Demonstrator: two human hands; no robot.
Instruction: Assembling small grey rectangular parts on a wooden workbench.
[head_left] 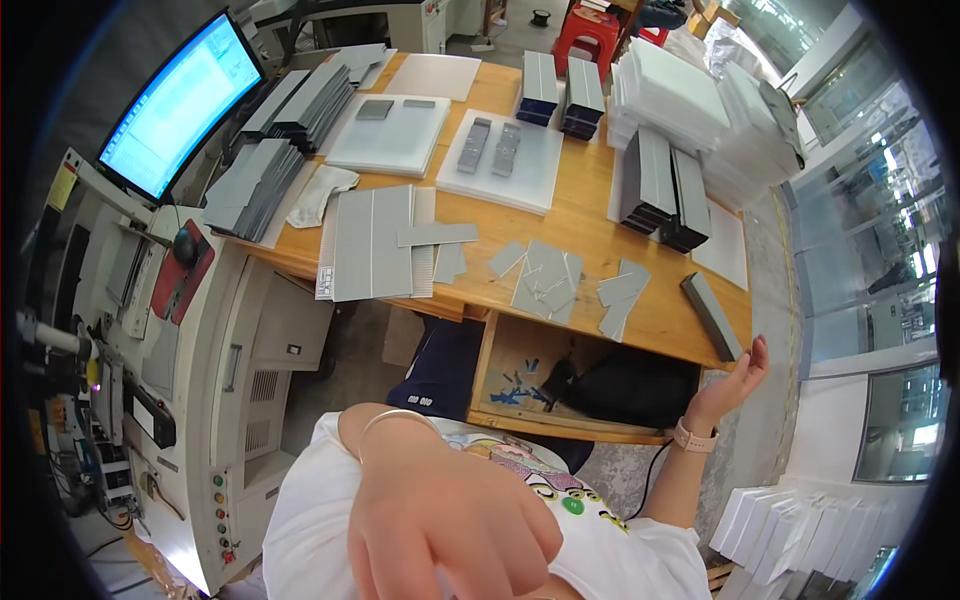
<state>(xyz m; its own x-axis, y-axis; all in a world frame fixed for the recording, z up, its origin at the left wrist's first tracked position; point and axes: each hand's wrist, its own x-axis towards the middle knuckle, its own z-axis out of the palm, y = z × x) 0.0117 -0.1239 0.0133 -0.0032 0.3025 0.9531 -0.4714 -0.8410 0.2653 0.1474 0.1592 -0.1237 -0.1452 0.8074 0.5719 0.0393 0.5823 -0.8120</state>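
Observation:
My left hand [455,515] is raised close in the lower middle, its back toward me and a thin bracelet at the wrist. Its fingers are bent over and partly cut off by the lower edge, so whatever they may hold is hidden. My right hand [733,388], with a pink-banded watch [695,436] on its wrist, is at the table's near right corner. Its fingers are apart, slightly curved and hold nothing. Just beyond them lies a long grey block [710,317]. Loose grey pieces [547,280] and larger grey sheets [370,245] lie along the table's near side.
On the wooden table [480,205] are stacked grey strips [582,95], white boards [390,145] and a white cloth [322,194]. An open drawer [515,405] below holds a black bag [630,385] and blue bits. A monitor [182,105] and machine cabinet [215,430] stand left.

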